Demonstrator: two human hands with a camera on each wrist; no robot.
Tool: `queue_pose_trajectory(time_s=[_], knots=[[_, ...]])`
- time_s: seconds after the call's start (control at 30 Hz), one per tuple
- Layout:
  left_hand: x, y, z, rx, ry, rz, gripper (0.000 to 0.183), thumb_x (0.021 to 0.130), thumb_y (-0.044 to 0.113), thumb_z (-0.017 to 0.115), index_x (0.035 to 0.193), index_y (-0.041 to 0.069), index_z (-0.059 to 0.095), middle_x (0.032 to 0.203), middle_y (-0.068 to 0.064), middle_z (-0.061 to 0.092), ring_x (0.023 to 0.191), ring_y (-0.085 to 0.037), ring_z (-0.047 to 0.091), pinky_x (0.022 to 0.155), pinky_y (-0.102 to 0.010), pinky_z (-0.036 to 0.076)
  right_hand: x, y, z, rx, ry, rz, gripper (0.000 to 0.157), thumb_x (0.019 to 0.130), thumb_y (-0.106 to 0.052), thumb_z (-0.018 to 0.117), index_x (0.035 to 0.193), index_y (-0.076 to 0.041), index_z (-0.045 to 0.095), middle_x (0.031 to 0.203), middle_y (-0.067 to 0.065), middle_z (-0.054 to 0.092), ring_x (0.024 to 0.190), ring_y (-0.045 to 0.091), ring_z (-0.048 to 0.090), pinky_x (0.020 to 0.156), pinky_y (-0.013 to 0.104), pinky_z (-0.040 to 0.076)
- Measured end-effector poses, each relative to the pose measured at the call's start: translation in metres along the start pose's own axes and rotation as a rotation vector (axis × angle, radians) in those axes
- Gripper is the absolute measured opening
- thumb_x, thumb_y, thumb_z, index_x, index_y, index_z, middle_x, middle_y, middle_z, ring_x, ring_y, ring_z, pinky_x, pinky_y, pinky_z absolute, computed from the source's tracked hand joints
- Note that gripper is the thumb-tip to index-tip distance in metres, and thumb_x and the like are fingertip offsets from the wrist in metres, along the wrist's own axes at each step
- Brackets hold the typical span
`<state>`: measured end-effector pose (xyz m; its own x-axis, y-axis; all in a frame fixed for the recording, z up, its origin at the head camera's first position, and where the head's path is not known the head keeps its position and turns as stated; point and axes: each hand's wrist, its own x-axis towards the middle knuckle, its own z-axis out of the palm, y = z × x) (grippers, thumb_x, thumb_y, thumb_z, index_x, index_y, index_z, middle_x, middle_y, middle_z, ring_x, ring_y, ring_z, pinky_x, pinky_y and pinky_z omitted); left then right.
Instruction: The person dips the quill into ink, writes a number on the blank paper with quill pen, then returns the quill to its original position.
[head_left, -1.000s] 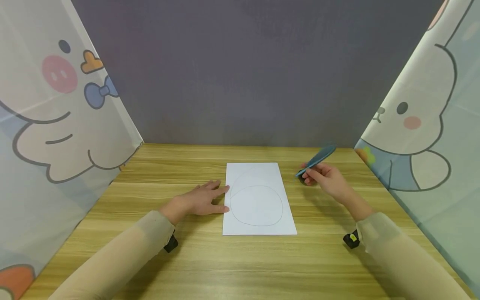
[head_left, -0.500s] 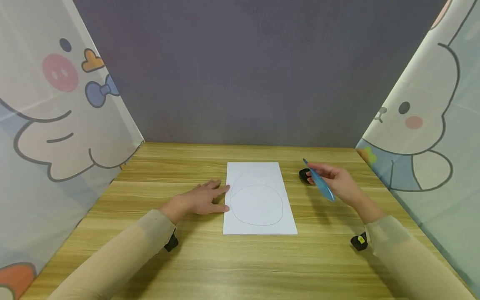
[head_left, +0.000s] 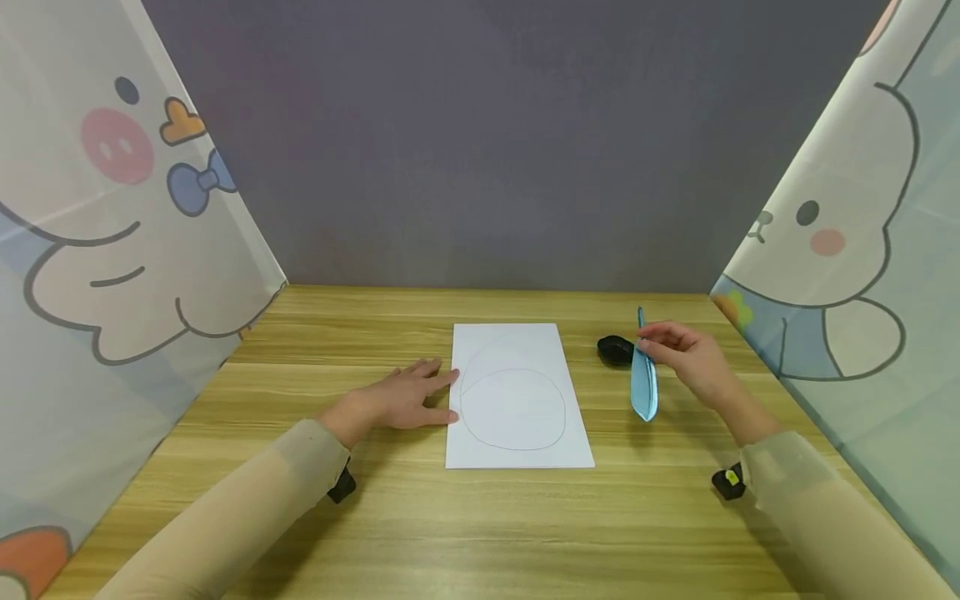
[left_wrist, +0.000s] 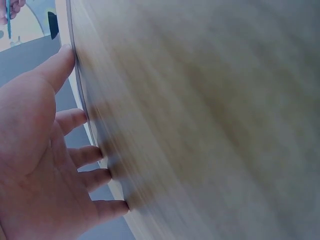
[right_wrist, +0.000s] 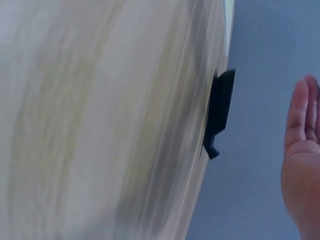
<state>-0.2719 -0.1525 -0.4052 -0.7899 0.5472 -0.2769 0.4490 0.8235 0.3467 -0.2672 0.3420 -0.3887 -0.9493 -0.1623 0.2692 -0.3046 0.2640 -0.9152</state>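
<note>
A sheet of white paper (head_left: 513, 417) lies on the table, bearing a thin-lined rounded outline and a fainter curve above it. My left hand (head_left: 405, 396) rests on the wood at its left side, fingers spread, with index fingertip and thumb tip on the paper's edge. To the right of the paper, my right hand (head_left: 686, 354) pinches a blue feather-shaped pen (head_left: 643, 383) between thumb and fingers. Its thin tip points away from me and its broad end hangs toward me. Little of the right hand (right_wrist: 302, 145) shows in the right wrist view, where the pen is out of sight.
A black oval object (head_left: 615, 351) sits on the wooden table (head_left: 420, 533) just left of my right fingers; a small end juts from it in the right wrist view. A dark grey panel (head_left: 495, 150) stands behind. Printed cartoon curtains (head_left: 840, 333) border both sides.
The pen has swung round in my right hand, its broad end moving from far right to near me. That hand has shifted right, uncovering the black object. My left hand stays put.
</note>
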Motion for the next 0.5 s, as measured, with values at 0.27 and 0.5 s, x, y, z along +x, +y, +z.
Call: queue_pose_trajectory(time_s=[0.27, 0.5], knots=[[0.001, -0.001, 0.000, -0.007, -0.010, -0.006, 0.087, 0.108, 0.068, 0.056, 0.177, 0.026, 0.024, 0.186, -0.017, 0.009, 0.172, -0.044, 0.006, 0.136, -0.071, 0.010, -0.003, 0.012, -0.022, -0.208, -0.048, 0.044, 0.026, 0.106, -0.008, 0.074, 0.131, -0.003, 0.072, 0.103, -0.012, 0.074, 0.088, 0.003, 0.071, 0.078, 0.025, 0.063], [0.000, 0.000, -0.002, -0.011, -0.010, -0.006, 0.087, 0.108, 0.068, 0.056, 0.177, 0.026, 0.025, 0.185, -0.018, 0.009, 0.172, -0.045, 0.007, 0.136, -0.071, 0.010, -0.003, 0.018, -0.038, -0.408, -0.186, 0.137, 0.044, 0.109, -0.015, 0.070, 0.148, 0.004, 0.062, 0.131, 0.024, 0.073, 0.100, -0.003, 0.068, 0.084, 0.024, 0.062]])
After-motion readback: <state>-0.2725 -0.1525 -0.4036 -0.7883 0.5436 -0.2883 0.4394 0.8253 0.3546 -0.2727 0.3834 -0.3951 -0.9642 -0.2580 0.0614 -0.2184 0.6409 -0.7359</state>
